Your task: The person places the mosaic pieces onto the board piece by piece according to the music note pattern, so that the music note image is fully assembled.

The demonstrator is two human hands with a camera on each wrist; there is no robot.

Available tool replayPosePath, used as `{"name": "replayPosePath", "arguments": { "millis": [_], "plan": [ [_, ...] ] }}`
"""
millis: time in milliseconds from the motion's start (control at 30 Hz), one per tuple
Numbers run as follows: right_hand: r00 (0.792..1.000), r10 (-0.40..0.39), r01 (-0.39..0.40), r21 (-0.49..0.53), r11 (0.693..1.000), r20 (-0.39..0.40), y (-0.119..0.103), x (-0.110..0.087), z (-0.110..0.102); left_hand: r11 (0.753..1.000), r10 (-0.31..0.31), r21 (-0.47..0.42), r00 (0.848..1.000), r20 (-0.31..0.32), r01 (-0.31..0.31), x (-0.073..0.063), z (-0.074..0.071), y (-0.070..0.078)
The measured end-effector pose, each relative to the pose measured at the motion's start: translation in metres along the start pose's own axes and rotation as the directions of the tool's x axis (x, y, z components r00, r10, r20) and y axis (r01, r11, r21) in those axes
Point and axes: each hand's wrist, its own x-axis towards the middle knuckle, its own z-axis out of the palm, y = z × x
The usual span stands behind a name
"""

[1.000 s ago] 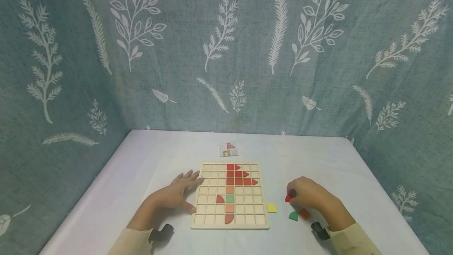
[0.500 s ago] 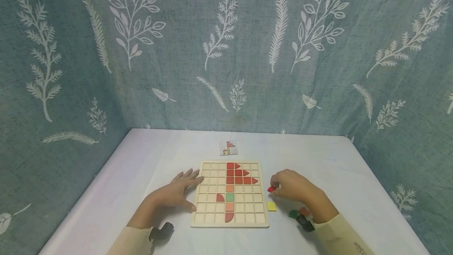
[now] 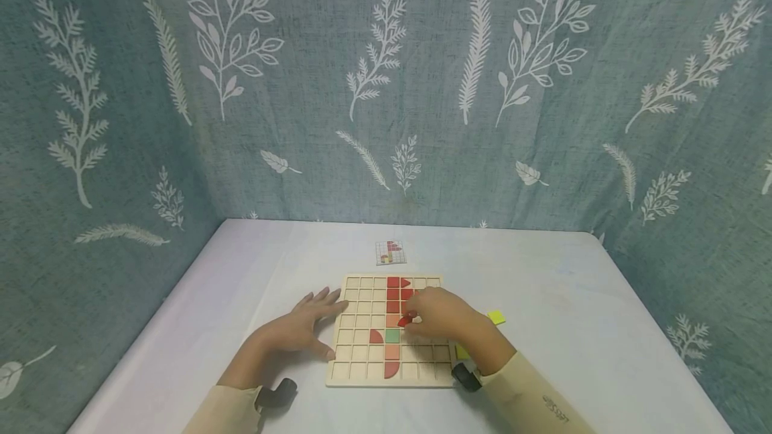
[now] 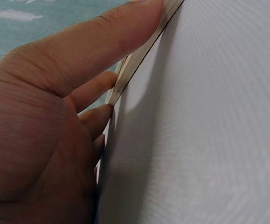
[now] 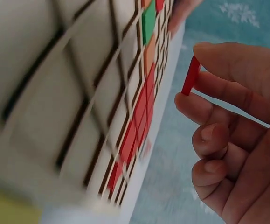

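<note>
My left hand [image 3: 295, 333] rests at the left edge of the wooden grid board [image 3: 419, 374], fingers spread. In the left wrist view, its thumb and fingertips touch the board's side [image 4: 135, 60]. Over the middle of the board, my right hand [image 3: 443, 317] pinches a small red tile [image 5: 190, 77] between thumb and fingertips. The tile is close to an orange tile [image 3: 393, 321] and a green tile [image 3: 393, 335]. Red quarter-round tiles [image 3: 391, 370] lie in lower cells. Red tiles [image 3: 393, 282] fill cells in the upper rows, partly hidden by my right hand.
Behind the board lies a small pattern card [image 3: 391, 253]. One yellow tile [image 3: 496, 317] is to the right of my right hand; another yellow tile [image 3: 462, 352] at the board's right edge is partly covered by the forearm. A patterned cloth [image 3: 386, 153] hangs behind the white table [image 3: 301, 240].
My right hand has carried the red tile leftward from the table's right side to over the board. Its sleeve now hides the loose green and orange-red tiles. My left hand stays in place.
</note>
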Motion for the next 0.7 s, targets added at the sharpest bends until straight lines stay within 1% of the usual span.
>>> {"name": "replayPosePath", "arguments": {
  "millis": [67, 167, 267, 400, 567, 700],
  "plan": [
    [0.999, -0.035, 0.035, -0.024, 0.999, -0.001, -0.007, 0.007, 0.002, 1.0, -0.002, 0.002, 1.0, 0.002, 0.002, 0.0, 0.0, 0.001],
    [0.998, -0.068, 0.068, -0.046, 0.997, 0.005, -0.017, 0.016, 0.006, 1.0, 0.0, 0.008, 1.0, 0.005, 0.0, 0.0, -0.001, 0.001],
    [0.996, -0.082, 0.084, -0.067, 0.994, 0.026, -0.026, 0.025, 0.01, 1.0, 0.01, 0.012, 1.0, 0.006, -0.01, -0.001, -0.001, 0.001],
    [0.995, -0.084, 0.088, -0.08, 0.993, 0.057, -0.035, 0.035, 0.016, 1.0, 0.028, 0.011, 1.0, 0.006, -0.028, -0.001, -0.001, 0.0],
    [0.993, -0.093, 0.101, -0.111, 0.989, 0.07, -0.042, 0.045, 0.022, 0.999, 0.044, 0.016, 0.999, 0.01, -0.044, -0.001, 0.0, -0.001],
    [0.993, -0.058, 0.068, -0.106, 0.992, 0.099, -0.049, 0.05, 0.023, 0.998, 0.066, 0.016, 0.998, 0.011, -0.066, -0.001, -0.001, -0.002]
  ]
}}
